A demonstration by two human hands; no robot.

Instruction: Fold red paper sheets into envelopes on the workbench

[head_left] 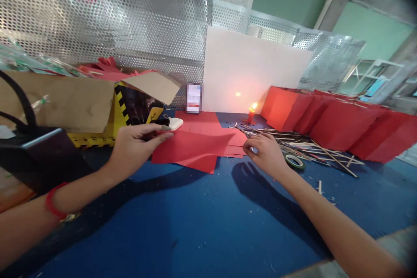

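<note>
Pinching the left edge of a red paper sheet [195,147], the thumb and forefinger of the person's left hand [138,142] press together near its upper corner. From those fingers the sheet stretches rightward, its far corner ending just short of the right hand [265,152]. There the fingers are curled, with the thumb drawn in near them; whether they grip anything cannot be told. Behind the sheet, more red paper [202,118] lies on the blue surface [182,226], and a small white object [176,124] sits just beyond the left fingertips. Thin sticks [321,147] lie scattered beyond and to the right of the right hand, with a green tape roll [302,167] beside its wrist. Farther back, a lit red candle [251,116] stands upright.
</note>
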